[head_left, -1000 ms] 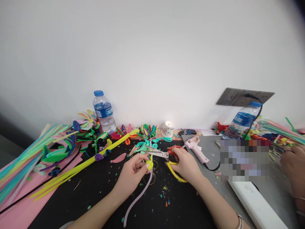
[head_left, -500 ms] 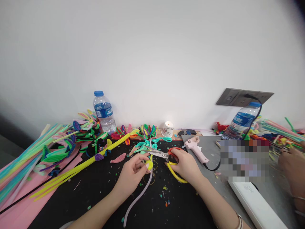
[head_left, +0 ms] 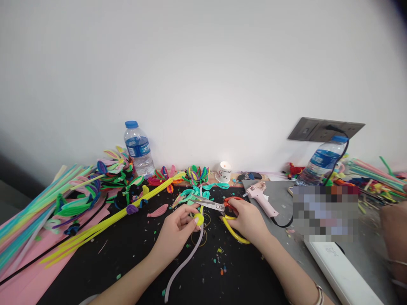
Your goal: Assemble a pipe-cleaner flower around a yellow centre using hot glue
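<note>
Two blue-capped bottles (head_left: pixel 139 149) are standing by the wall (head_left: pixel 203 84), the left one holding clear liquid; a white cup (head_left: pixel 224 173) between them is showing a small orange glow on top; the left hand (head_left: pixel 178 226) is pinching a yellow round piece (head_left: pixel 199 219) over the bench (head_left: pixel 143 262); the right hand (head_left: pixel 249 218) is gripping scissors (head_left: pixel 216 206), blades slightly parted, pointing leftward just beyond the piece; both are keeping their earlier pose; a co-worker's blurred hand (head_left: pixel 394 224) is sitting farther right than half a second ago.

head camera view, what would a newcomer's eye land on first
Low in the centre, the right hand holds scissors near a round yellow piece pinched in the left hand. A bright bundle of yellow stems slants across the left; a pink glue gun lies right of centre.
</note>
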Available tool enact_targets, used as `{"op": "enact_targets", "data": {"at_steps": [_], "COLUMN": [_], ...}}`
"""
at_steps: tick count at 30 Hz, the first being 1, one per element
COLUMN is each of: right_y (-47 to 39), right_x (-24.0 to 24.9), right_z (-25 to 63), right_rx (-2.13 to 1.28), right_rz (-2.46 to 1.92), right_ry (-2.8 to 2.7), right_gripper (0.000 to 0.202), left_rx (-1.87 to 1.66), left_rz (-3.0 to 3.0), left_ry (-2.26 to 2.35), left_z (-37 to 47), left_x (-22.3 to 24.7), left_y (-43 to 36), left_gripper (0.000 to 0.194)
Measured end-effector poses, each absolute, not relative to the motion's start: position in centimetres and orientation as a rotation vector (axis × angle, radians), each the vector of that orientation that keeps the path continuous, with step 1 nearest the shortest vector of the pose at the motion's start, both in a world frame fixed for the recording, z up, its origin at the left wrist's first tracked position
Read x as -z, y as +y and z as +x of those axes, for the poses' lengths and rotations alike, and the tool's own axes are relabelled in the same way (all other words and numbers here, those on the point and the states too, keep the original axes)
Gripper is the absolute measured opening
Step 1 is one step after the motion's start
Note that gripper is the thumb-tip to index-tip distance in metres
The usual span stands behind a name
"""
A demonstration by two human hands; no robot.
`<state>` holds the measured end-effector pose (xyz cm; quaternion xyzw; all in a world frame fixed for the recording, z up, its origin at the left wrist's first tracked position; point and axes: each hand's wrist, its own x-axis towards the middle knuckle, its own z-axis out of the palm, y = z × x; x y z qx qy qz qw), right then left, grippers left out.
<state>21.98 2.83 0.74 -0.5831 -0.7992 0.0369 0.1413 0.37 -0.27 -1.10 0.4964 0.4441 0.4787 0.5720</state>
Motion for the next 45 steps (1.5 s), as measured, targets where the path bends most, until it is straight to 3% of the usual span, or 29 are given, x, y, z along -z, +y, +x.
{"op": "enact_targets", "data": {"at_steps": [20,29,45], "right_y": [2.8,3.2,3.9], "right_x": [-0.8,-0.8,0.6], "right_z": [22.0,22.6,23.5], "right_rx": [-0.046,-0.005,-0.193], "right_rz": [-1.784,-1.946,-1.886], "right_ry": [-2.326,-2.038,-2.062], "right_gripper": [0.021,0.018,0.013], "left_rx": [-1.121,-1.070,-0.911], "left_rz": [1.146,1.145,1.296], "left_ry": [1.024,1.009,0.993], "left_z": [0.3,0.5,0.5], "left_x": [1.1,1.2,1.4], "left_y": [-0.1,-0.3,-0.6], "left_gripper": [0.012,0.015,0.016]}}
